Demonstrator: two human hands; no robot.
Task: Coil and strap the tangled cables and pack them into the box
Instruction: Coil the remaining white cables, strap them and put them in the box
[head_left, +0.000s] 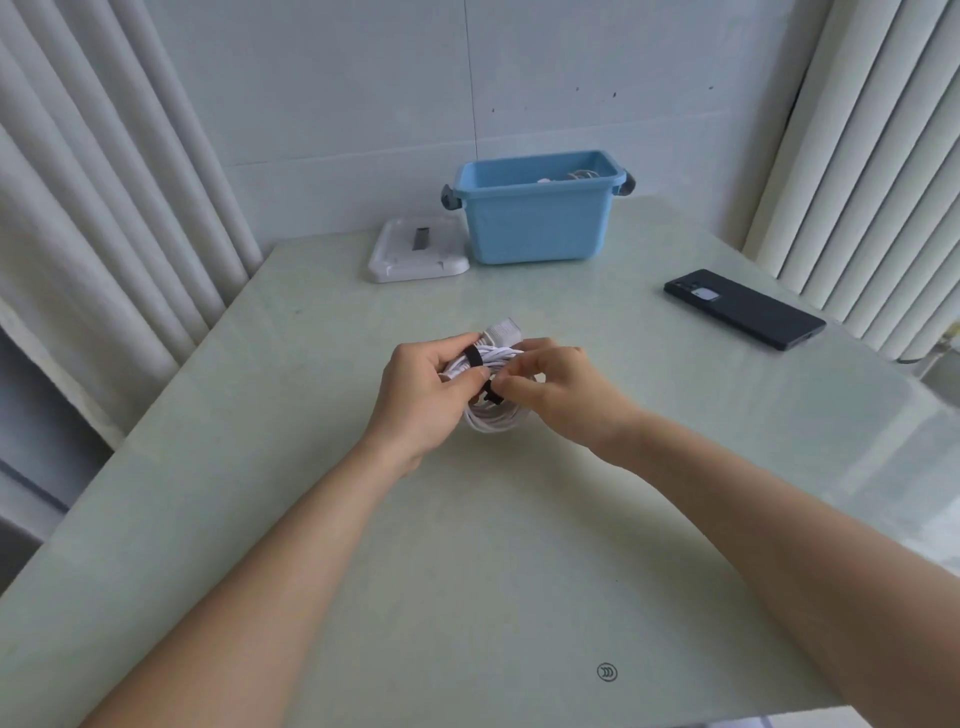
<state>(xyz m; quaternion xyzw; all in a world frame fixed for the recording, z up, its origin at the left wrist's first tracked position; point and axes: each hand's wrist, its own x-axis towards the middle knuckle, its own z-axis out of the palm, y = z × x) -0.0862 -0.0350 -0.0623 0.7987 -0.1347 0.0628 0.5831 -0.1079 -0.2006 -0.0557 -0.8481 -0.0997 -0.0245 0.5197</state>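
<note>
Currently, above the table, the left hand has a curled grip on the coiled white cable while the right hand pinches its black strap, likely needing pressing closed before boxing.

We're holding the coil over the middle of the table, our left hand gripping it from the left and our right hand pinching the strap on its right. Behind it the box is sitting at the far edge, the lid lying just left of it, the phone lying well off right.
</note>
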